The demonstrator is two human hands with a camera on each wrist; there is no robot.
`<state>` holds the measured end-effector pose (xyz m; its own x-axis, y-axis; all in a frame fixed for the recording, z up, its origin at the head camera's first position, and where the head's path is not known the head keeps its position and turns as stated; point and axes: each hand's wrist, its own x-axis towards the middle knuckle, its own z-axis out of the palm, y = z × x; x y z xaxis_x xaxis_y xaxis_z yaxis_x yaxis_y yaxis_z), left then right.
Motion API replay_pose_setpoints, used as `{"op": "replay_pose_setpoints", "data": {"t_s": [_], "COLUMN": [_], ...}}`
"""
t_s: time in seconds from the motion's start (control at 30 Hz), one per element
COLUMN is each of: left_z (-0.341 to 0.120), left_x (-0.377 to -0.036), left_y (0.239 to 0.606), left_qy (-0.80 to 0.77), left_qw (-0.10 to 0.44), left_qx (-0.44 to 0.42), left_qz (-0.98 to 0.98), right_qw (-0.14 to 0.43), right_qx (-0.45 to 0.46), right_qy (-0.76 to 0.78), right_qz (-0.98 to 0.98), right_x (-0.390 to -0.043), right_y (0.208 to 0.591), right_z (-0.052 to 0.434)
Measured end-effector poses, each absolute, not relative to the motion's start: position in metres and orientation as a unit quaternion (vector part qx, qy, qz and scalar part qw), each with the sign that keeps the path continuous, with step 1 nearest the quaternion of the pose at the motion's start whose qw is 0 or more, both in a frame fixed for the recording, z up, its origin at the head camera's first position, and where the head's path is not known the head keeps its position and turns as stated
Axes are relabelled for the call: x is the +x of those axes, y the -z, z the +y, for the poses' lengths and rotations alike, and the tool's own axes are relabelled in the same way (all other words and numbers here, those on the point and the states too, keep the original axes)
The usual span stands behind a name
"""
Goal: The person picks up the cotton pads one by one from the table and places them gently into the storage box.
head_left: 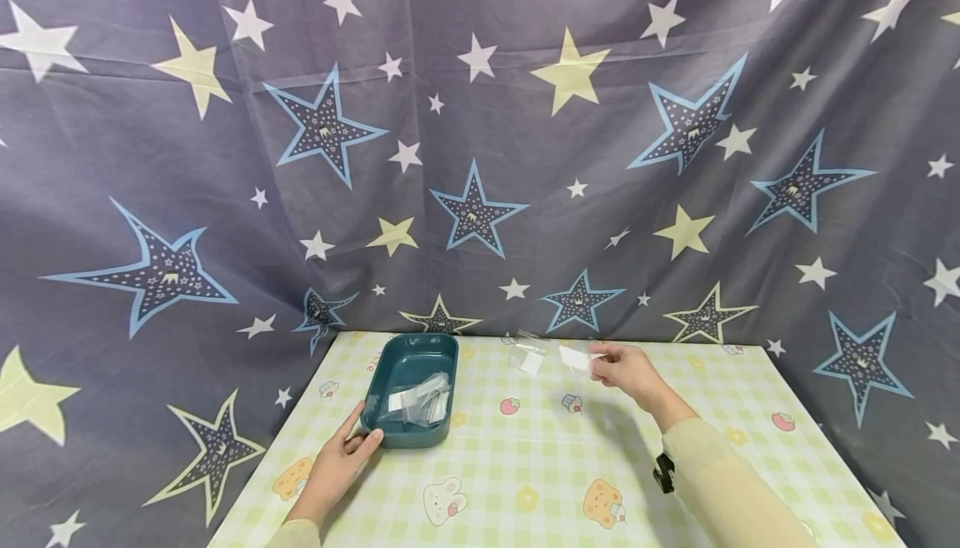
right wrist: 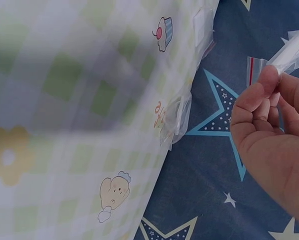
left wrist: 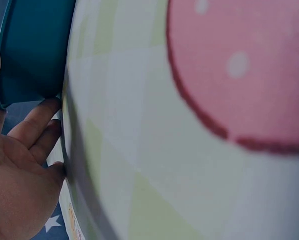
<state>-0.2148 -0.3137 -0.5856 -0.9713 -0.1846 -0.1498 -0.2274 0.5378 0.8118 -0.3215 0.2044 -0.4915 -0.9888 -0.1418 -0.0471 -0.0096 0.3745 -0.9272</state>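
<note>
My left hand [head_left: 339, 458] holds the near left corner of a teal tray [head_left: 415, 438], thumb at its front and fingers along its side. In the left wrist view fingertips touch the tray's lower edge. A pile of small clear bags [head_left: 423, 402] with white pieces inside lies in the tray. Above the far part of the table, my right hand [head_left: 628, 371] pinches a clear zip bag [right wrist: 291, 50] with a white piece in it and a red line along its top. Two similar bags show at the table's far edge in the right wrist view, one bag [right wrist: 177, 119] nearer the hand, another bag [right wrist: 203, 30] beyond.
A green and white checked cloth [head_left: 525, 456] with cartoon prints covers the table. Behind the far edge hangs a grey curtain [head_left: 480, 140] patterned with stars. A black band [head_left: 663, 473] sits on the right sleeve.
</note>
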Motion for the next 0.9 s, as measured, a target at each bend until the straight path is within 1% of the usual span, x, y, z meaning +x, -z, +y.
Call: {"op": "replay_pose_setpoints", "data": {"t_s": [0.4, 0.73, 0.9], "left_z": [-0.314, -0.312, -0.311], "left_x": [-0.215, -0.214, -0.212], "left_y": [0.586, 0.584, 0.582], "left_qy": [-0.47, -0.475, -0.475], "left_qw": [0.023, 0.019, 0.017], "left_qx": [-0.116, -0.12, -0.115], "left_qz": [0.875, 0.871, 0.872], "right_qw": [0.057, 0.06, 0.062], "right_qx": [-0.047, -0.069, -0.063], "right_qy": [0.574, 0.589, 0.589], "right_qz": [0.815, 0.803, 0.803], "right_x": [-0.324, -0.323, -0.326], "right_y": [0.49, 0.483, 0.485], "right_z": [0.194, 0.185, 0.181]}}
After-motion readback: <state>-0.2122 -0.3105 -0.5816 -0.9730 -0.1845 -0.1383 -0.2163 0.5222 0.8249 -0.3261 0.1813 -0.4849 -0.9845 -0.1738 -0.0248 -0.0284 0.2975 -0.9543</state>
